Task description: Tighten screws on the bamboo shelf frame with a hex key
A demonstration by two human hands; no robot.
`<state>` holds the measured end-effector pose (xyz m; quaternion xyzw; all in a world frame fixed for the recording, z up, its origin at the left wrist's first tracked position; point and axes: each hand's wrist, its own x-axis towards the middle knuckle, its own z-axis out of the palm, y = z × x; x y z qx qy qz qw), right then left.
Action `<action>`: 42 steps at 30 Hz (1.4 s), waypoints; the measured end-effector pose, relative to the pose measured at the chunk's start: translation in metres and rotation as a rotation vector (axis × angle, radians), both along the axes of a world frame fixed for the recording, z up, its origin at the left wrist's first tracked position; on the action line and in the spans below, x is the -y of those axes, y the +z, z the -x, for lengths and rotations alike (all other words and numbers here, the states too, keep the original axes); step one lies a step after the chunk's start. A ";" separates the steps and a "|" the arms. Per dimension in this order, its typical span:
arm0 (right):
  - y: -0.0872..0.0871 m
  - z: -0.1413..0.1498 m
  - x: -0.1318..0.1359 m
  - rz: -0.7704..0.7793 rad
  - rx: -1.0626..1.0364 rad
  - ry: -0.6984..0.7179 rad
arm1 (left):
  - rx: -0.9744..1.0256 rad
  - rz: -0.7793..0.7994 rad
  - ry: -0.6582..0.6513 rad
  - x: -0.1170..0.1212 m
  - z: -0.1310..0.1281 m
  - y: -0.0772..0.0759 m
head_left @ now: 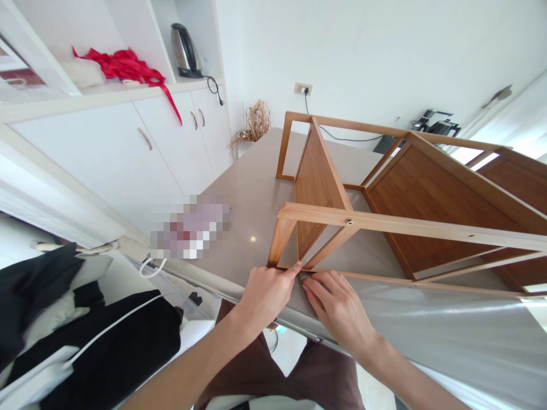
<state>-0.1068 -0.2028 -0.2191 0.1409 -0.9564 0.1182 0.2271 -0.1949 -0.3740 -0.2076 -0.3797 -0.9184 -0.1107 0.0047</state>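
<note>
A wooden shelf frame [397,222] lies on its side on a grey table [243,199]. My left hand [265,293] rests at the frame's near bottom corner, index finger stretched out against the thin lower rail, other fingers curled. My right hand [337,304] lies just beside it, fingers bent with their tips pressed at the same corner, where the slanted strut meets the rail. What sits under the fingertips is too small to make out.
White cabinets [128,154] stand at left with a kettle [184,51] and red ribbon [123,65] on the counter. A dried plant [255,122] sits at the table's far corner. Dark clothing [85,341] lies lower left. A wall socket [303,88] with cable is behind.
</note>
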 end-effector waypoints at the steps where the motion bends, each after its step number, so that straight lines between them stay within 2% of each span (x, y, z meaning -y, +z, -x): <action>1: 0.000 0.000 0.001 0.018 0.004 -0.007 | 0.000 -0.003 -0.001 0.000 0.000 0.000; 12: 0.006 -0.008 -0.001 0.101 0.112 0.020 | -0.003 -0.016 0.007 0.002 0.000 -0.002; 20: 0.003 -0.016 -0.012 0.365 0.066 -0.133 | 0.009 -0.035 0.021 0.001 0.001 -0.004; 26: 0.002 -0.012 0.003 0.392 0.055 -0.238 | 0.032 -0.043 0.018 0.000 0.002 -0.004; 37: 0.003 -0.016 -0.001 0.545 0.130 -0.208 | 0.023 -0.033 0.010 0.002 0.003 -0.006; 42: -0.002 -0.020 0.005 0.559 -0.006 -0.176 | 0.022 -0.041 0.008 0.002 0.003 -0.008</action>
